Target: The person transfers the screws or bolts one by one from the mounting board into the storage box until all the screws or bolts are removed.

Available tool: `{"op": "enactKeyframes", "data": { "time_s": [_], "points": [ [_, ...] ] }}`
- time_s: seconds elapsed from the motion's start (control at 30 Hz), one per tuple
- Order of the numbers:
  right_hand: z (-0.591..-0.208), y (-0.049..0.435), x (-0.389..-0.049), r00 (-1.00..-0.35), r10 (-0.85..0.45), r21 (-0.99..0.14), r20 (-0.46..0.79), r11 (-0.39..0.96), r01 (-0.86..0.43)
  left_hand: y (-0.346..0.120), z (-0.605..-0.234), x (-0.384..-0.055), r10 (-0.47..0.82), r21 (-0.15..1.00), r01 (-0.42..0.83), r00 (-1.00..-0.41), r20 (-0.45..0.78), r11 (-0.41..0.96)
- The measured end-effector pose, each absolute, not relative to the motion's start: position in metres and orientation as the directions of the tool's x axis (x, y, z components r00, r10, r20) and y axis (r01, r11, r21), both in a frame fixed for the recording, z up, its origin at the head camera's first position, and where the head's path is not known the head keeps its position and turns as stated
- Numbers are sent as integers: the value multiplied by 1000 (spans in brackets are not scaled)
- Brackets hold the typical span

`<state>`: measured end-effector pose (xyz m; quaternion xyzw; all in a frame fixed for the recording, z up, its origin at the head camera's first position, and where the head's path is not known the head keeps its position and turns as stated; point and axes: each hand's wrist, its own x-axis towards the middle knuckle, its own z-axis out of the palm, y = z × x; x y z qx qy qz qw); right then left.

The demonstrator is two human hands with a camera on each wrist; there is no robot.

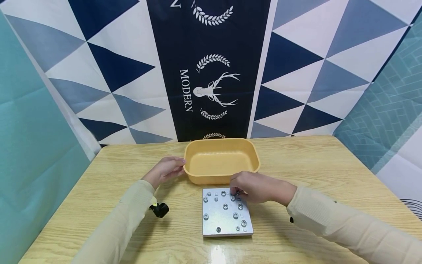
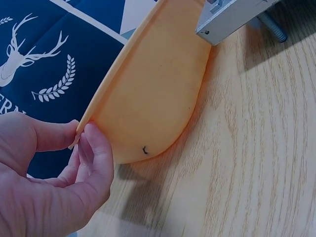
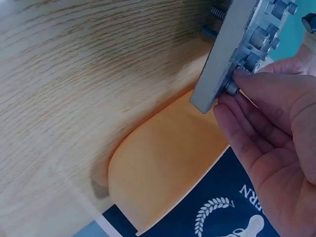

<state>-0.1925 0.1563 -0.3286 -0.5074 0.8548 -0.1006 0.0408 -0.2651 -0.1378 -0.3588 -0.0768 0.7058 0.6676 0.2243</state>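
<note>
At the left end of the yellow plastic tub (image 1: 221,179), my left hand (image 1: 168,169) pinches the rim between thumb and fingers, as the left wrist view shows. In front of the tub is a metal plate (image 1: 215,212) with several socket-head bolts of different sizes in its top. Bolt shanks (image 3: 209,32) stick out beneath the plate. My right hand (image 1: 252,186) is at the plate's far right corner, thumb and fingers around the head of a bolt (image 3: 232,88). From the head view those fingertips partly cover the bolts there.
Everything stands on a wood-grain table (image 1: 132,165). A patterned cloth (image 1: 214,110) hangs behind its far edge. Under my left sleeve a black object (image 1: 159,209), probably the wrist camera, shows. The tub's inside floor (image 1: 220,163) is bare.
</note>
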Motion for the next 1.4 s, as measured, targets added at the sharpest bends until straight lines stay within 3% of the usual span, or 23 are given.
{"op": "enactKeyframes", "data": {
  "time_s": [0.47, 0.9, 1.4],
  "points": [
    [-335, 159, -192, -483, -872, -191, 81, 461, -866, -138, -359, -265, 189, 906, -413, -886, -423, 90],
    [-346, 160, -192, -409, -891, 37, 199, 424, -905, -139, -360, -265, 187, 904, -414, -885, -427, 103],
    [-348, 162, -192, -399, -890, 77, 220, 423, -903, -138, -359, -263, 176, 903, -421, -886, -429, 86]
  ]
}}
